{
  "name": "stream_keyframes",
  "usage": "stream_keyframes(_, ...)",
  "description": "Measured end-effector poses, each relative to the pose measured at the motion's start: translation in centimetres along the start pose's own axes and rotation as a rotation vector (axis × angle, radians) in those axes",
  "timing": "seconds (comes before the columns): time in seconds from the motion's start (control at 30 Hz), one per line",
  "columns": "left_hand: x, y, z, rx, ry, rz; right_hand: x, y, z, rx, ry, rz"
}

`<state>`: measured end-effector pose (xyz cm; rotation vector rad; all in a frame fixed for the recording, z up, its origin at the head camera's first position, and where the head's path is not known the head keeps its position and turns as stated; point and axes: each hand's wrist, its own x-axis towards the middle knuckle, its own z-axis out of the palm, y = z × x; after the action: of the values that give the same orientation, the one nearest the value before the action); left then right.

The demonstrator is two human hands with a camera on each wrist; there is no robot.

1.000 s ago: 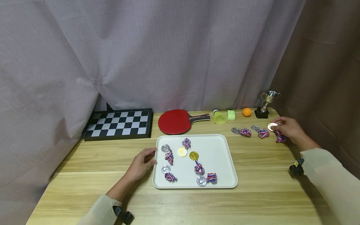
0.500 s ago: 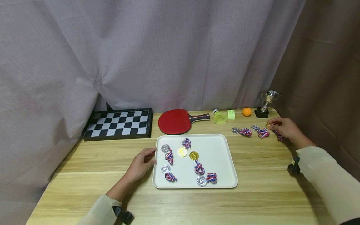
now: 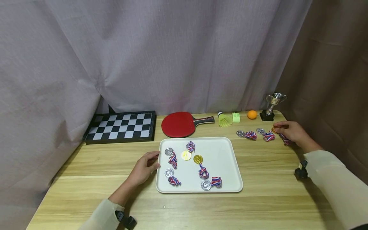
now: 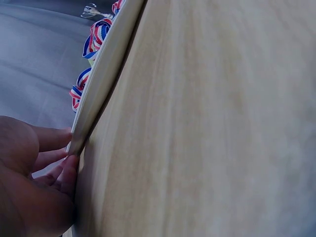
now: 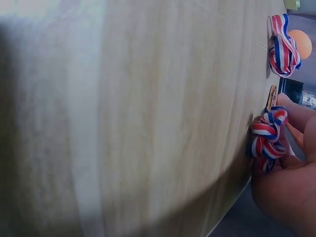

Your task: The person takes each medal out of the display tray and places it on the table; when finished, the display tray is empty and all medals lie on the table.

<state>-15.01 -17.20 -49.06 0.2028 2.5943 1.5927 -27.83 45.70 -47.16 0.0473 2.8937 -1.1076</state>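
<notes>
- Right hand (image 3: pixel 290 132) sits at the far right of the pale wooden tabletop (image 3: pixel 258 204), fingers curled round a gold-coloured round medal (image 3: pixel 275 130), pinching it at the fingertips; the grip is narrow and holds that medal.
- From the right wrist view the medal (image 5: pixel 271 97) stands on edge against the tabletop, with its knotted red, white and blue ribbon (image 5: pixel 266 136) bunched in front of the palm.
- Two silver round medals with the same striped ribbons (image 3: pixel 247 134) lie in a row on the tabletop just left of the right hand, near it but not touched.
- Left hand (image 3: pixel 145 167) rests against the left rim of a white rectangular plastic tray (image 3: pixel 230 166); the left wrist view shows the thumb above the rim and fingertips under it (image 4: pixel 69 163), a loose grip pinching the tray edge.
- Five ribboned medals lie in the tray: three silver ones (image 3: pixel 169 151) and two gold ones (image 3: pixel 197 158), ribbons bundled beside each.
- Along the back of the tabletop: a black and white folding chessboard (image 3: pixel 122 126), a red table tennis bat with a wooden handle (image 3: pixel 181 124), a yellow-green shuttlecock (image 3: pixel 224 119), a small green block (image 3: pixel 236 117), an orange ball (image 3: pixel 252 114) and a small silver trophy cup on a black base (image 3: pixel 271 107).
- Grey-mauve curtain (image 3: pixel 172 54) hangs behind everything.
</notes>
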Motion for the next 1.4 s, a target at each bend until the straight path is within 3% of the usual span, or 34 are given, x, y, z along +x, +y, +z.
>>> stream_keyframes(0.5, 0.0, 0.0, 0.0, -0.014, -0.002, -0.004, -1.4, -0.9, -1.0, 0.046, 0.034, -0.045)
stream_keyframes(0.77, 0.0, -0.1, 0.1, -0.008, 0.001, 0.011, -3.0, -3.5, -0.8, 0.003, 0.062, -0.079)
stream_keyframes(1.0, 0.0, -0.2, 0.1, -0.011, 0.000, 0.016, -4.7, -7.4, 0.9, -0.025, 0.052, -0.183)
stream_keyframes(1.4, 0.1, -0.1, 0.1, -0.021, 0.003, 0.000, -7.6, -13.7, 6.2, 0.059, -0.102, -0.280)
